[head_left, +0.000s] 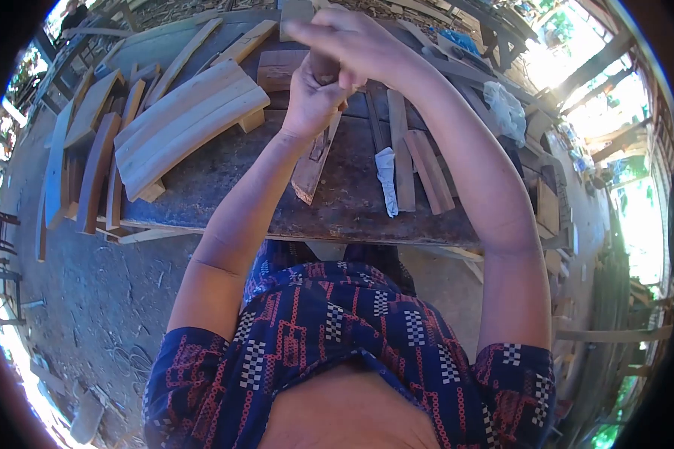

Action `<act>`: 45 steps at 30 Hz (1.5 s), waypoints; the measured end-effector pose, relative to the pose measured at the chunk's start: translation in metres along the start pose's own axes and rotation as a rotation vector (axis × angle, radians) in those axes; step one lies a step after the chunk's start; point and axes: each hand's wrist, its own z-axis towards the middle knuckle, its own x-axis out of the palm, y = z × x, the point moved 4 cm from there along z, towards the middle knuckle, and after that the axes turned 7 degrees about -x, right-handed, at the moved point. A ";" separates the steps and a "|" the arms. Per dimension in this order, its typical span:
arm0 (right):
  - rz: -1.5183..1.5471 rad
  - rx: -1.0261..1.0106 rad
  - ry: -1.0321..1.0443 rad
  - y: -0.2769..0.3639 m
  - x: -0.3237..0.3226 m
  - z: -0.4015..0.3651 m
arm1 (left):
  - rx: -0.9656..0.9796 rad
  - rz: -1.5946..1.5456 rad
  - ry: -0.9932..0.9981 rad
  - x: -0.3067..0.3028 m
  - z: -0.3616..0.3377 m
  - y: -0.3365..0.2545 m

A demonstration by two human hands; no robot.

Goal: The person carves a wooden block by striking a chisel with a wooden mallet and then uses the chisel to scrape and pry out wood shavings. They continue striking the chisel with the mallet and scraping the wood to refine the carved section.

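My left hand [312,101] is closed, its fingers wrapped round a brown, rounded piece like a wooden handle [323,67]. The rest of that piece is hidden by the hands. Right above it is my right hand [356,46], slightly smeared by motion, with fingers stretched out to the left and its palm close over the piece's top. Below my left hand, a wooden bar [312,168] with a slot cut in it and a rough near end lies on the dark workbench [225,198]. A wooden block [277,69] sits just behind the left hand.
A broad curved wooden panel [191,123] rests on the bench to the left, beside several planks [97,168]. Right of the slotted bar lie a crumpled white strip [386,179], a narrow slat [401,150] and a short board [428,172]. Farther right is a clear plastic bag [505,112].
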 end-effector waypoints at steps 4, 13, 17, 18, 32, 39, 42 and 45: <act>0.497 0.021 -0.266 -0.062 0.003 -0.054 | 0.042 0.011 -0.096 -0.007 0.002 -0.002; -0.323 0.656 0.061 -0.201 0.091 -0.221 | 0.021 0.109 -0.114 0.008 -0.003 -0.004; -0.244 0.640 -0.123 -0.212 0.115 -0.232 | 0.000 0.177 -0.086 0.016 -0.002 -0.001; -0.257 0.646 -0.170 -0.215 0.118 -0.231 | 0.002 0.182 -0.086 0.018 -0.002 0.000; 0.439 -0.740 -1.118 -0.048 -0.127 -0.196 | -0.051 0.222 -0.005 0.033 -0.001 0.004; 0.159 -0.015 -0.356 -0.050 -0.025 -0.124 | 0.012 0.226 0.007 0.033 -0.001 0.007; 0.260 -0.001 -0.463 -0.043 -0.065 -0.134 | -0.087 0.265 0.003 0.030 -0.001 0.004; 0.585 -0.398 -0.898 -0.052 -0.112 -0.164 | -0.081 0.256 0.008 0.029 0.001 0.010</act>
